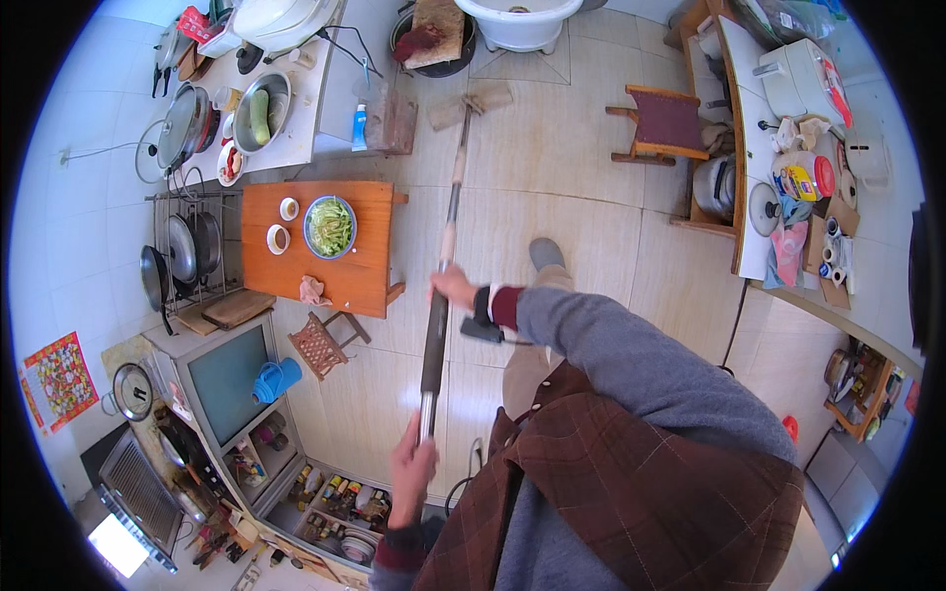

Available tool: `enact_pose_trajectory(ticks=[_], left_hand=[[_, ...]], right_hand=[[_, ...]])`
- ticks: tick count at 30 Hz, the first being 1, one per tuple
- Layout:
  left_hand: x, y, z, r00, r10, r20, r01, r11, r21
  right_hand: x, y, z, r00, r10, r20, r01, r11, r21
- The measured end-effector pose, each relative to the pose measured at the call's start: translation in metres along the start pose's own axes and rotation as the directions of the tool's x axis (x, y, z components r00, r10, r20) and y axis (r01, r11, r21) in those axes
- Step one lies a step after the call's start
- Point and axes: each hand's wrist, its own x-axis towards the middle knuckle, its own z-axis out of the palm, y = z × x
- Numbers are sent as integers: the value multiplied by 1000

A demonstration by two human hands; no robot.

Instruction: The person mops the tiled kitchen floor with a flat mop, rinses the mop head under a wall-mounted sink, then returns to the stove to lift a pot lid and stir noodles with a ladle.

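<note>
Both hands grip the long pole of a floor mop [437, 332], which runs away from me across the tiled floor. Lower on the picture, my left hand [412, 467] is closed round the metal part at the pole's near end. My right hand [454, 287] holds it further along, at the top of the dark grip sleeve. A flat, beige mop head [470, 107] rests on the tiles at the far end, slightly blurred. Left of the pole is an orange wooden table [369, 244] with a bowl of shredded green vegetable [330, 227] and two small cups.
A woven stool [319, 346] is beside the table. Ahead stand a white tub [519, 22] and a dark basin bearing a wooden board [442, 33]. A maroon-seated chair [667, 122] is at the right, beside a counter [746, 221]. A blue thermos [276, 380] protrudes near the cabinet.
</note>
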Motion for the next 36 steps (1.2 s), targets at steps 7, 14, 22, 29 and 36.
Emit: enact_pose_trajectory(ticks=[7,14,22,29,36], left_hand=[[-71,-10,-30,984,-163,-65,160,986,-45],[30,9,9,995,-90,38,97,954,-283],[-41,-20,-14,980,-164,-112,175,980,99],[11,25,-19,982,187,-28,-157,891,425],[47,84,5,982,167,85,-187,881,435]], right_hand=[[-58,62,39,914,392,-105,-388,920,59],[62,-3,-10,994,102,40,-97,989,-108],[-27,34,19,956,292,-1,-292,955,-49],[35,-21,24,994,109,-28,-106,989,107],[62,-85,-7,996,1,-90,12,988,154]])
